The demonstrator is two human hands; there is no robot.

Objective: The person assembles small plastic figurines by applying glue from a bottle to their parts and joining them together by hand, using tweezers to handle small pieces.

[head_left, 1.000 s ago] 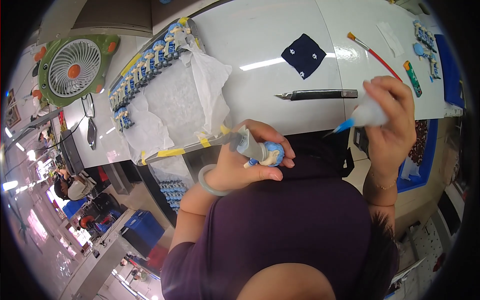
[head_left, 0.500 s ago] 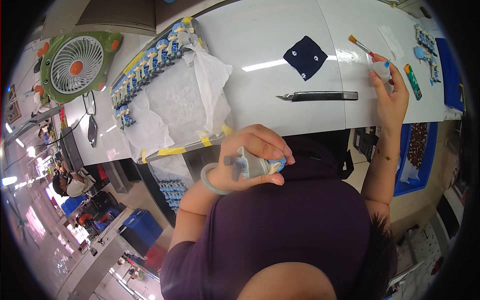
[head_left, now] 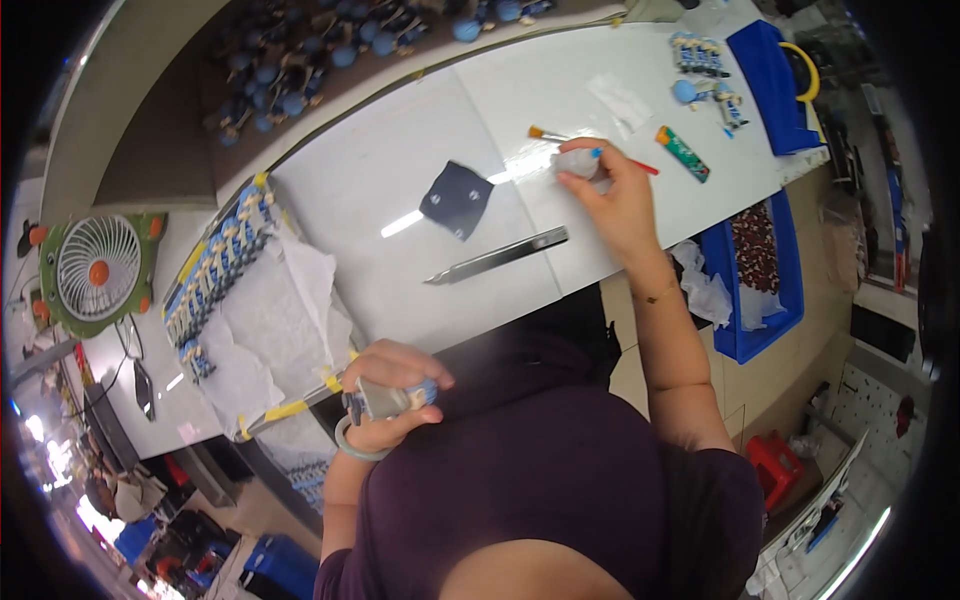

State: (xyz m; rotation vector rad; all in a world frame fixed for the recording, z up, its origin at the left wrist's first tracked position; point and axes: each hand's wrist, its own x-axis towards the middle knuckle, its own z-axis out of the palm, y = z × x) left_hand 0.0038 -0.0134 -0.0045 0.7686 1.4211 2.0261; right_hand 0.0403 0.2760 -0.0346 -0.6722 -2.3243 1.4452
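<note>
My left hand (head_left: 388, 368) is wrapped round a small figurine (head_left: 388, 401) with a blue head and grey body, close to my body at the table's near edge. Over the table at right, my right hand (head_left: 622, 205) grips a small whitish bottle (head_left: 577, 163) with a blue tip. A paintbrush (head_left: 547, 134) with a red handle lies behind that hand, its middle hidden by the bottle and fingers. Nearby on the white tabletop are a craft knife (head_left: 500, 258), a dark patterned cloth (head_left: 457, 201) and a green tube-like item (head_left: 684, 155) with an orange end.
A paper-lined tray (head_left: 290, 410) with yellow tape holds a row of blue figurines (head_left: 215, 262). More figurines (head_left: 698, 55) stand at the far right, and others fill the shelf (head_left: 290, 75). A green fan (head_left: 97, 272) is at left; a blue bin (head_left: 742, 345) sits below right.
The view has swung right, bringing the far shelf in. My right hand and the bottle have moved left over the brush, whose handle end now shows. My left hand still holds the figurine.
</note>
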